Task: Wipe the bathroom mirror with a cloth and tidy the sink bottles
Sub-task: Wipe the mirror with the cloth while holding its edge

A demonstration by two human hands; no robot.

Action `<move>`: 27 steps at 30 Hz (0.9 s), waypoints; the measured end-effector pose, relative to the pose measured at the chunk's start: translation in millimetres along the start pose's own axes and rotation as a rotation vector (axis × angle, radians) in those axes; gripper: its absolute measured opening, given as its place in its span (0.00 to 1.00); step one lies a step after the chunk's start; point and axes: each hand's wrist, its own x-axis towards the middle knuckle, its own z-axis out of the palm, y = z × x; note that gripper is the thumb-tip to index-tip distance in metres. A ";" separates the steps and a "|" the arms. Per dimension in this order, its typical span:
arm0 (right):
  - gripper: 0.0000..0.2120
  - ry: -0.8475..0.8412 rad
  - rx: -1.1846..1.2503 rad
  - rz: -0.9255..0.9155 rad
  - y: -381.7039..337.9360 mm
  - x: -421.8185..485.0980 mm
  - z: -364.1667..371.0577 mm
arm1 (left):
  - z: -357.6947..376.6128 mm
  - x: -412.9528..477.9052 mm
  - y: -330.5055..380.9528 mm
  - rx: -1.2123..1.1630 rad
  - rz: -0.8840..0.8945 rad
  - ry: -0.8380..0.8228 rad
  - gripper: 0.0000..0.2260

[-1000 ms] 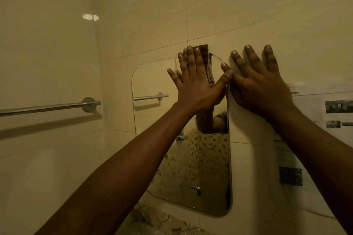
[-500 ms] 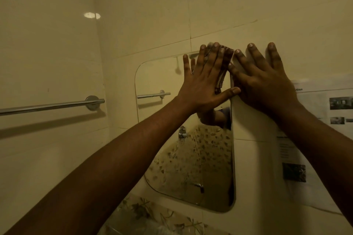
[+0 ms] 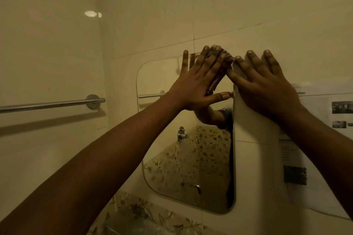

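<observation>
Cloth (image 3: 219, 74) pressed flat under straight, slightly spread fingers of left hand (image 3: 196, 85), at top right corner of mirror (image 3: 187, 158); right hand (image 3: 267, 89) splayed flat on wall (image 3: 248, 24) just beside.

The left hand (image 3: 198, 85) covers most of the cloth (image 3: 220, 76); the wall notice (image 3: 328, 139) runs off frame, its print unreadable.

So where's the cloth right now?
In the head view, the cloth is pressed flat under the left hand against the top right corner of the mirror, just left of the right hand on the wall.
</observation>
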 end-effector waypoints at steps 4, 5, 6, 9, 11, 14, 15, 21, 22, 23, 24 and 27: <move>0.28 -0.011 -0.008 -0.005 0.2 -0.3 0.5 | 8.7 -8.0 -12.4 -0.028 -0.049 0.026 0.49; 0.28 -0.006 -0.007 -0.004 -0.5 -0.2 0.7 | 11.2 -11.3 -16.8 -0.042 -0.061 0.032 0.49; 0.27 -0.001 -0.005 -0.003 -1.3 -0.3 0.9 | 13.6 -15.0 -21.3 -0.058 -0.073 0.036 0.49; 0.27 0.006 0.004 -0.001 -1.7 -0.6 0.8 | 20.0 -25.3 -35.7 -0.111 -0.117 0.029 0.48; 0.26 0.010 0.014 0.005 -1.8 -0.6 -0.4 | 25.4 -32.9 -47.7 -0.142 -0.186 0.012 0.48; 0.25 0.020 0.036 0.012 -1.6 -1.0 -3.2 | 37.5 -50.6 -70.5 -0.194 -0.348 -0.024 0.47; 0.25 0.026 0.044 0.013 -2.4 -0.9 -3.2 | 43.1 -59.8 -79.5 -0.207 -0.409 -0.033 0.46; 0.24 0.049 0.045 0.006 -2.9 -1.7 -2.6 | 68.8 -111.3 -113.8 -0.389 -0.756 -0.057 0.45; 0.24 0.055 0.044 0.006 -2.9 -1.9 -2.9 | 70.2 -111.9 -113.5 -0.422 -0.797 -0.054 0.45; 0.24 0.060 0.043 0.007 -3.4 -1.5 -2.9 | 70.8 -110.7 -111.3 -0.453 -0.842 -0.050 0.45; 0.23 0.067 0.043 0.008 -3.9 -1.0 -2.4 | 70.3 -107.8 -107.9 -0.485 -0.894 -0.042 0.45; 0.23 0.080 0.046 0.012 -4.6 -0.7 0.2 | 65.1 -96.6 -96.1 -0.601 -1.063 -0.024 0.44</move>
